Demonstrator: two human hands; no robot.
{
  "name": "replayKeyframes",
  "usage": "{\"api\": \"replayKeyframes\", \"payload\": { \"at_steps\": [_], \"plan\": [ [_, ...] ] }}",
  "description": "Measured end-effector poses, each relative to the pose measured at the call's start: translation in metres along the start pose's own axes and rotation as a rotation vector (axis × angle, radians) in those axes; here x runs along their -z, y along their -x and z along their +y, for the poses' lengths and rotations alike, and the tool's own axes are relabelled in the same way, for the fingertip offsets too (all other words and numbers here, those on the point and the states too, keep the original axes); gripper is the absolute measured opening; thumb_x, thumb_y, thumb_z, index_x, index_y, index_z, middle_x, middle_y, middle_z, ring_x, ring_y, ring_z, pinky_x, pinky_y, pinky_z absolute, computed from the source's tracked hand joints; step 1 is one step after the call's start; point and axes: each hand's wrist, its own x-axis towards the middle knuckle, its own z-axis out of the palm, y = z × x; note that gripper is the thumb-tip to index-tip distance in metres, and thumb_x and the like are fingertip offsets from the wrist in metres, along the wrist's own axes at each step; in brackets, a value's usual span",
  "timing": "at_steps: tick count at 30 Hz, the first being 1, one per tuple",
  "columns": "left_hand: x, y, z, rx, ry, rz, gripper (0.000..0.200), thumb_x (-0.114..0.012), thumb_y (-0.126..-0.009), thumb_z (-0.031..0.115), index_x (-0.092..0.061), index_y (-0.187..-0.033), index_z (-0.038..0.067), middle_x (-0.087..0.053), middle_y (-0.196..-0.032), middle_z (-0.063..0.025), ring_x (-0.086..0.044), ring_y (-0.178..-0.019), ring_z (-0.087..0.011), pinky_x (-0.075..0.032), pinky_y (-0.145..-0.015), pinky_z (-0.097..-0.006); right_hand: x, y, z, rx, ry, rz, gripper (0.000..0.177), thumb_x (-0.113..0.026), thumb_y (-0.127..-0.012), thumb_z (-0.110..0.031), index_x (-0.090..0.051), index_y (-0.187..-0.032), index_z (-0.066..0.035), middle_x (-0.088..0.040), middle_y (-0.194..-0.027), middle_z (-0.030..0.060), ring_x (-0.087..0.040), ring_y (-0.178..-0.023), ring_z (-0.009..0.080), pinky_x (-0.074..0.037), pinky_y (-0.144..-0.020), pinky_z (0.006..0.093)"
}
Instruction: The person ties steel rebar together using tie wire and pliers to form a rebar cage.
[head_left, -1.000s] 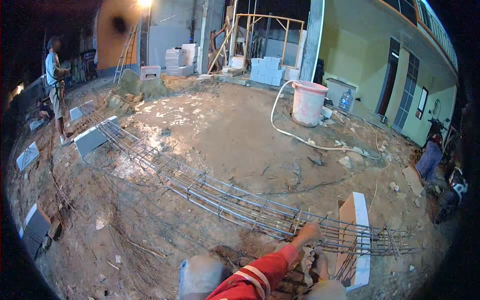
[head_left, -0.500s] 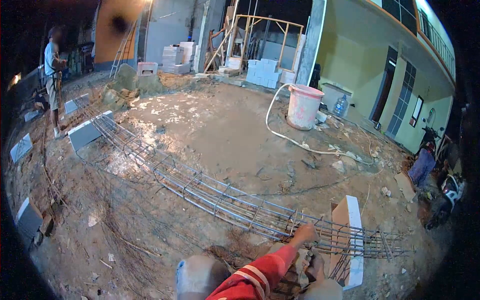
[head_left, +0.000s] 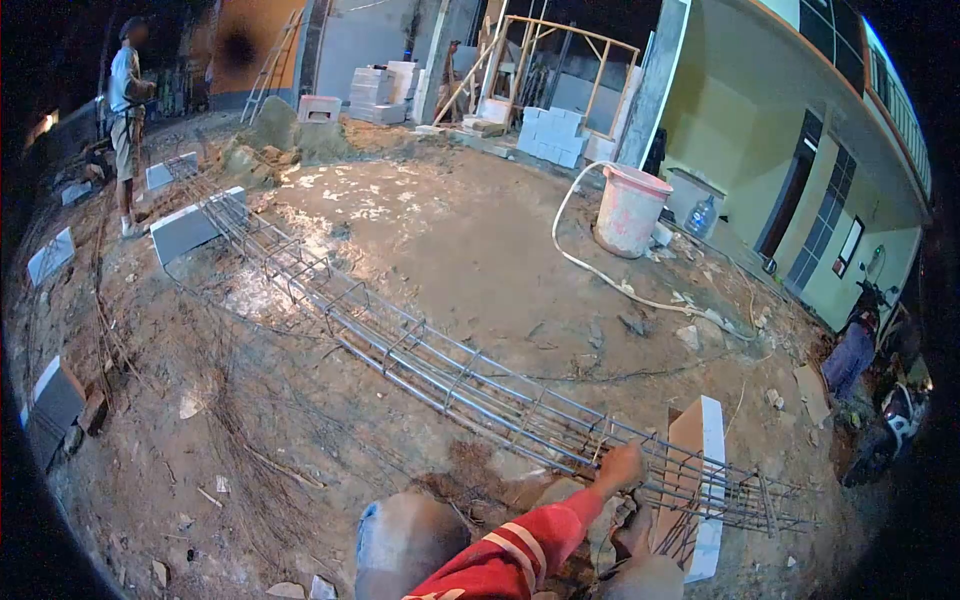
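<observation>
A long rebar cage (head_left: 440, 370), long bars bound with square stirrups, runs across the ground from the far left to the near right. My left hand (head_left: 622, 466), at the end of a red sleeve with pale stripes, is closed at the bars near the cage's right end. I cannot tell what is inside its fist. Just to the right, a pale block (head_left: 712, 450) stands on edge under the cage. My bent knees show at the bottom of the view, with a foot partly hidden beside the sleeve. My right hand is out of sight.
Another block (head_left: 195, 228) props up the cage's far end. A pink-stained bucket (head_left: 630, 215) with a pale hose (head_left: 600, 280) stands behind. A person (head_left: 127, 120) stands at the far left. At the right is a parked motorbike (head_left: 890, 420). Thin wires (head_left: 250, 430) litter the ground.
The view has turned slightly left, so the background sits further right. My left hand stays closed at nearly the same place on the cage.
</observation>
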Motion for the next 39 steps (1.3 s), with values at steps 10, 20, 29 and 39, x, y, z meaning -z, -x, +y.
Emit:
{"api": "replayKeyframes", "payload": {
  "at_steps": [10, 20, 29, 39],
  "plan": [
    [0.020, 0.017, 0.014, -0.047, 0.045, -0.020, 0.029, -0.065, -0.071, 0.015, -0.056, -0.094, 0.000, -0.065, -0.088, -0.0262, -0.064, -0.085, -0.0454, -0.049, -0.073, -0.0556, -0.006, 0.015, 0.011, 0.007, 0.030, 0.011, 0.020, -0.057, -0.086, -0.017, -0.058, -0.098, -0.001, -0.059, -0.091, 0.0190, -0.058, -0.082, 0.0337, -0.048, -0.074, 0.0419],
    [0.014, 0.028, 0.018, -0.100, 0.002, 0.076, 0.019, -0.059, -0.075, 0.012, -0.055, -0.092, 0.002, -0.064, -0.086, -0.0229, -0.062, -0.079, -0.0458, -0.047, -0.067, -0.0562, -0.005, 0.016, 0.020, 0.003, 0.038, 0.077, 0.018, -0.058, -0.084, -0.016, -0.059, -0.094, -0.001, -0.060, -0.087, 0.0190, -0.059, -0.078, 0.0344, -0.048, -0.071, 0.0422],
    [0.010, 0.031, 0.016, -0.139, 0.032, 0.030, 0.018, -0.058, -0.076, 0.012, -0.056, -0.091, 0.003, -0.064, -0.086, -0.0236, -0.062, -0.081, -0.0463, -0.046, -0.067, -0.0576, -0.011, 0.028, 0.027, 0.006, 0.039, 0.099, 0.017, -0.059, -0.083, -0.016, -0.061, -0.090, -0.001, -0.061, -0.083, 0.0189, -0.060, -0.074, 0.0350, -0.048, -0.069, 0.0425],
    [0.012, 0.029, 0.021, -0.058, 0.026, 0.028, 0.024, -0.065, -0.074, 0.014, -0.058, -0.094, 0.004, -0.065, -0.086, -0.0246, -0.063, -0.085, -0.0450, -0.049, -0.073, -0.0551, -0.003, 0.034, 0.034, -0.015, 0.040, 0.182, 0.016, -0.060, -0.081, -0.015, -0.062, -0.086, -0.001, -0.062, -0.079, 0.0189, -0.060, -0.071, 0.0356, -0.048, -0.067, 0.0428]
  ]
}}
